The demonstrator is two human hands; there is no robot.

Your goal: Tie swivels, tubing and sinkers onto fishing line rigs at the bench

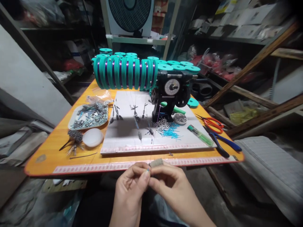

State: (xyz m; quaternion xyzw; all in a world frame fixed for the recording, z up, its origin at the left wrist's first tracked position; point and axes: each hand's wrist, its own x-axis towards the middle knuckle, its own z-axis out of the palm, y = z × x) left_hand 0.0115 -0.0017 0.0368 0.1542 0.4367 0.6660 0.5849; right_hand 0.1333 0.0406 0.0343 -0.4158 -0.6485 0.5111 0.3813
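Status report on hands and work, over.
Both hands together at table's front edge, fingertips pinching a tiny blue piece. Board beyond, crowded with beads. Pliers off right.

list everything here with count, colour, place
table: one, orange, centre
board: one, white, on table
spools: many, teal, above board
machine: one, black, on board
weighted lines: several, dark, over board
tray: one, white, table left
bowl: one, white, by tray
dish: one, white, by machine
beads: many, silver, on board
snippets: many, blue, by beads
tubes: several, green, on board
scissors: one, orange, table right
pliers: one, blue, table right
strips: two, pink, front edges
fan: one, dark, background
shelves: several, dark, background
left hand: one, bare, bottom
right hand: one, bare, bottom
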